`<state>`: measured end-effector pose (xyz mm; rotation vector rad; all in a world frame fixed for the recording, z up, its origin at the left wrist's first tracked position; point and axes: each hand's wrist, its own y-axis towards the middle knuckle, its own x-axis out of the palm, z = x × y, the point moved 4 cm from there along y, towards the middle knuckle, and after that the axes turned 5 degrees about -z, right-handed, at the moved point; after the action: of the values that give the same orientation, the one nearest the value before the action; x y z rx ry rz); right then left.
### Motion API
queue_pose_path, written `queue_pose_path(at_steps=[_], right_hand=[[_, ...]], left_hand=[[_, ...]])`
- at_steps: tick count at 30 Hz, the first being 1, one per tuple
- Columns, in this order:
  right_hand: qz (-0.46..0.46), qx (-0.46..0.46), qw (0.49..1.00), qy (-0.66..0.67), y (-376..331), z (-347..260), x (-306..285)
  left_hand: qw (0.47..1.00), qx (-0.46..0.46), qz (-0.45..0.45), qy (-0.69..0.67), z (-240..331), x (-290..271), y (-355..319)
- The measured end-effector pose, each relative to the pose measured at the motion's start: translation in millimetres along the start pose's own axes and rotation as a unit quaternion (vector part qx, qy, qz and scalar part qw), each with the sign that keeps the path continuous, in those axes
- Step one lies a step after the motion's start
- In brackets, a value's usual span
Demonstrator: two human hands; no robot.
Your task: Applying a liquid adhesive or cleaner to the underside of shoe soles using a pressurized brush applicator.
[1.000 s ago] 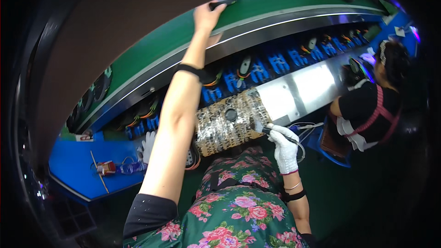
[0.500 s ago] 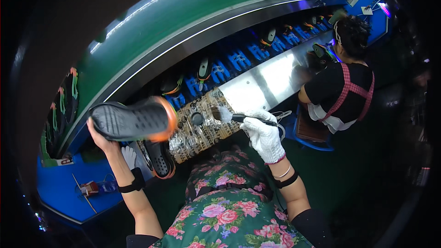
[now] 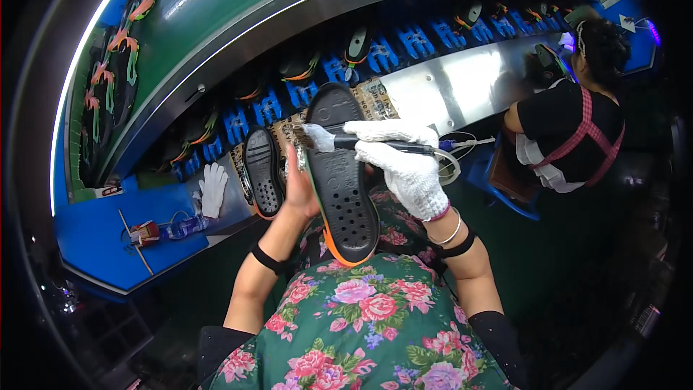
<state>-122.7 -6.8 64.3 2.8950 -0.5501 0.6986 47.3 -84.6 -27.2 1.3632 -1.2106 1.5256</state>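
A black shoe sole with an orange edge [image 3: 346, 209] is near the middle of the view, one end toward twelve o'clock and its pierced half toward six. The bare left hand [image 3: 299, 188] grasps it at its nine o'clock edge. The right hand [image 3: 404, 170], in a white knitted glove, comes in from four o'clock and grips a brush [image 3: 346, 143] with a dark handle. The brush lies across the sole in this view, its bristles toward nine o'clock; whether they touch the sole is hard to tell from here. A thin tube [image 3: 458, 166] loops beside the right hand

At nine o'clock, apart from the held one, a second black sole [image 3: 261, 172] rests on the bench. Toward half past twelve, taped cardboard [image 3: 382, 97] shows behind the first sole, and between one and two o'clock it meets a shiny metal plate [image 3: 426, 87]. Blue holders [image 3: 416, 42] run in an arc from ten to two o'clock, some with shoes [image 3: 357, 45] in them. Beyond is a green belt [image 3: 231, 0], with dark shoes with orange and green straps [image 3: 119, 65] at ten

Farther out at nine lies a loose white glove [image 3: 213, 189]; between eight and nine, a blue tabletop [image 3: 90, 242] bears a clear bottle [image 3: 182, 227] and a stick [image 3: 135, 242]. A co-worker [image 3: 567, 126] sits between two and three o'clock. A floral apron [image 3: 375, 308] fills six o'clock
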Motion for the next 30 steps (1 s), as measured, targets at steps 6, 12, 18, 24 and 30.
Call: queue_pose_path(at_steps=[6, 12, 18, 24, 30], right_hand=[[0.015, -0.019, 0.986, -0.162, -5, -17, 3], [-0.023, -0.247, 0.897, -0.365, 3, -40, 18], [-0.037, -0.354, 0.797, -0.488, 19, -50, 27], [-0.136, -0.261, 0.786, -0.544, -2, -37, 39], [0.019, -0.225, 0.918, -0.326, 0, -47, 26]], left_hand=[[0.999, -0.002, -0.031, -0.014, -26, 28, 2], [0.978, 0.099, -0.162, 0.087, -13, 39, 19], [0.980, 0.153, -0.081, 0.100, -30, 40, 16], [0.909, 0.164, 0.124, 0.362, -39, 47, 18], [0.978, 0.168, -0.102, 0.070, -36, 27, 20]])
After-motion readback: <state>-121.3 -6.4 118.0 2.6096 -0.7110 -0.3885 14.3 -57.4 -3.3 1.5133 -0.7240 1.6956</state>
